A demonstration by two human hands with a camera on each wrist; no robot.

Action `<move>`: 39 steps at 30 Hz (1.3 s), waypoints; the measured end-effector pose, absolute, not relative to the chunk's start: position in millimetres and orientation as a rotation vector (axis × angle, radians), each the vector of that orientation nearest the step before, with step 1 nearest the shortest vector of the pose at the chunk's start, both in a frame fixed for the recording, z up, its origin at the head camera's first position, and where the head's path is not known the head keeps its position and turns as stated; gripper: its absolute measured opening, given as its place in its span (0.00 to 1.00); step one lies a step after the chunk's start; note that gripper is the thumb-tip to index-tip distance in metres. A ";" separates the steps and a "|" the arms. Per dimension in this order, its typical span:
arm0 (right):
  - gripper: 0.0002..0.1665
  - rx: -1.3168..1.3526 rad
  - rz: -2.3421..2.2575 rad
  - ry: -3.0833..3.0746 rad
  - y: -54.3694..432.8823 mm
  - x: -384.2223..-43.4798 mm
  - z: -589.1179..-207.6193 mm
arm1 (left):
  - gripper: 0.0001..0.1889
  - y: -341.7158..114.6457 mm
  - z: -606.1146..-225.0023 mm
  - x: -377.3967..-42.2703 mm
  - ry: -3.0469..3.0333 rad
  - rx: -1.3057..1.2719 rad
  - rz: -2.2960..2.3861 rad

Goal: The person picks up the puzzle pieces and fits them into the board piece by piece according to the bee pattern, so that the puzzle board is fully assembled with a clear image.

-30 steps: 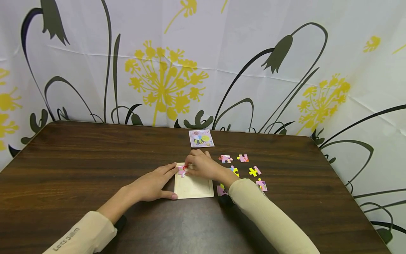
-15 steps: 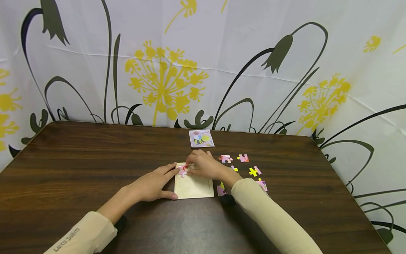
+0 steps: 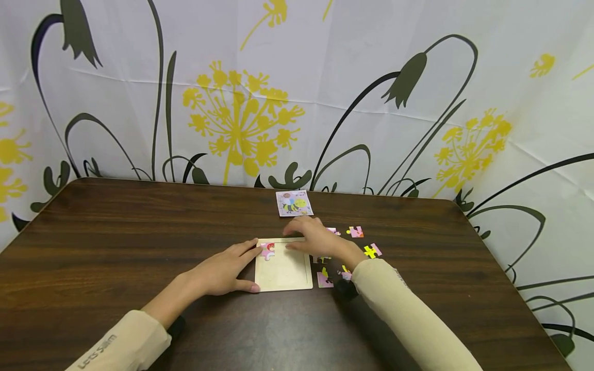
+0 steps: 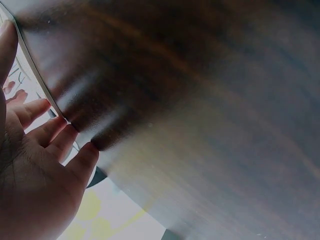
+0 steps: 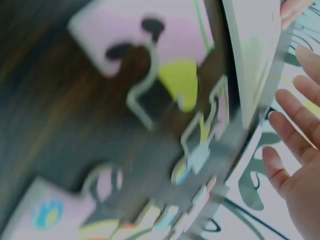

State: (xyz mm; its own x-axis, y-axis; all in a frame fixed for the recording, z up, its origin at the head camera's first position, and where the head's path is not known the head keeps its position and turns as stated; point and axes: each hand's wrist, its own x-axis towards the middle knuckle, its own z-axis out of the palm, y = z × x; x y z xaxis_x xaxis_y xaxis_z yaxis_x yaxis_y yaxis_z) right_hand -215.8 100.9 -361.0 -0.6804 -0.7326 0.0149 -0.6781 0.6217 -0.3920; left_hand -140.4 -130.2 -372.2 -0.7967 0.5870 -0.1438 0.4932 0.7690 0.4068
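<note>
A square wooden puzzle tray point(image 3: 284, 281) lies flat on the table. One pink jigsaw piece with a red patch point(image 3: 267, 250) sits in its far left corner. My left hand point(image 3: 219, 269) rests along the tray's left side, fingers extended at the far left corner and thumb at the near left one. Over the tray's far right part hovers my right hand point(image 3: 315, 239), fingers loosely bent with nothing between them. In the right wrist view its fingers are apart from the tray edge point(image 5: 247, 75). A pink piece with a yellow patch point(image 3: 325, 279) lies just right of the tray.
Several more loose pieces lie to the right, among them a pink one point(image 3: 356, 232) and a yellow one point(image 3: 372, 251). Some are partly hidden under my right arm. A bee picture card point(image 3: 294, 203) lies behind the tray. A patterned curtain point(image 3: 343, 77) hangs behind the table point(image 3: 139, 226).
My right hand has let go of the pink piece in the tray's corner and moved right, away from it. The left hand stays in place.
</note>
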 end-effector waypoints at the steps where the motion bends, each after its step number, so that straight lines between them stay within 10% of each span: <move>1: 0.14 -1.169 -0.563 2.695 103.6 -216.8 -360.1 | 0.44 -130.2 -372.3 -140.3 2.703 0.846 0.511; 39: 0.12 -0.846 -0.549 2.834 185.2 -235.5 -365.6 | 0.45 -129.9 -371.6 -139.8 2.700 0.835 0.520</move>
